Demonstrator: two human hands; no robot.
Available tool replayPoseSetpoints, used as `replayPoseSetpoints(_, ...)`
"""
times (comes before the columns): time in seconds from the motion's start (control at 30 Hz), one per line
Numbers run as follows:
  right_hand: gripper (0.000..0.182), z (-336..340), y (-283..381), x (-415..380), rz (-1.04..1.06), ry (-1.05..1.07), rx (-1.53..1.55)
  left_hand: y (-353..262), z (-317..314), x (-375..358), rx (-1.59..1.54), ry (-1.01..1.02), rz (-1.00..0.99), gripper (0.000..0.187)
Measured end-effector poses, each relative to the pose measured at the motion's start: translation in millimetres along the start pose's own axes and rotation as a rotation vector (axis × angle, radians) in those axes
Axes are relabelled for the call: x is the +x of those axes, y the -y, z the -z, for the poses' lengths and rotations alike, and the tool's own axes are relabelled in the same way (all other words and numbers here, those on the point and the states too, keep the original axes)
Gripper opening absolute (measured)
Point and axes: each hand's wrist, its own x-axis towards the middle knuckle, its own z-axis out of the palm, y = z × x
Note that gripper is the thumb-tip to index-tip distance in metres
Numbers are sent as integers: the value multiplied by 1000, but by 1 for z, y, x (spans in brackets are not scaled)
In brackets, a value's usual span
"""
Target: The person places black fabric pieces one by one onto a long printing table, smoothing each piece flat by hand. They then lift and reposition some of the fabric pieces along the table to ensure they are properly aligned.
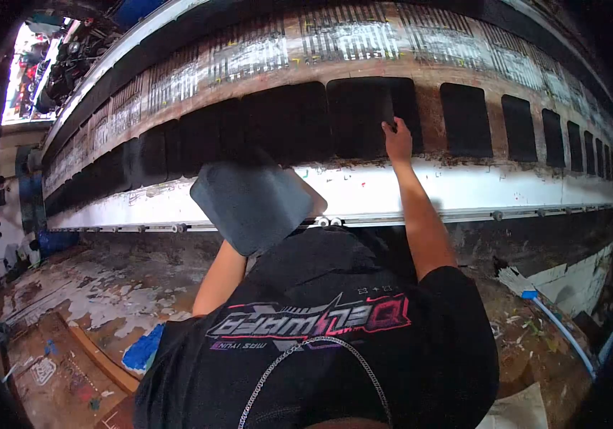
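My left hand is hidden beneath a dark grey, round-cornered sheet (253, 204), apparently one of a small stack, held in front of my chest over the bench's near edge. Only the forearm shows below it. On the long bench lies a row of black rectangular panels with rounded corners. My right hand (398, 141) reaches onto one black panel (360, 107), near its right side. The thumb and a finger stand apart, with fingertips against the panel's surface. Right of it, across a strip of brown board, lies a separate black panel (465, 118).
The long bench has a white near ledge (371, 189) and a metal rail with small rollers (496, 215) along its edge. Paint-stained striped marks (353, 39) run behind the panels. A blue cloth (142, 348), wooden plank (99, 355) and blue-white pipe (564, 332) lie on the floor.
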Motion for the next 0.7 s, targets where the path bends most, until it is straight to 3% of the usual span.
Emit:
replayPoseSetpoints(0.3,46,-2,-4,5,52,2,-50,0,12,-9,-41,35,-41,45)
replayPoseSetpoints(0.4,51,-1,9,1,-45,170,-22,0,16,-11,-70,68,-53,46)
replayPoseSetpoints(0.47,46,12,33,-21,270,-348,-416,1,17,-9,-107,95,-45,46)
replayPoseSetpoints(0.5,46,19,52,-37,276,-351,-421,3,17,-6,-125,105,-36,46)
replayPoseSetpoints(0.57,42,24,101,-75,239,-44,-69,7,17,3,-157,127,1,46)
replayPoseSetpoints(0.6,43,1,85,-85,305,168,260,11,17,9,-173,134,22,46)
replayPoseSetpoints(0.63,47,6,114,-113,142,362,252,16,16,14,-184,139,47,46)
replayPoseSetpoints(0.67,52,10,128,-136,-149,622,445,20,13,19,-203,141,66,46)
replayPoseSetpoints(0.7,50,7,124,-151,-37,602,417,23,11,22,-216,141,81,46)
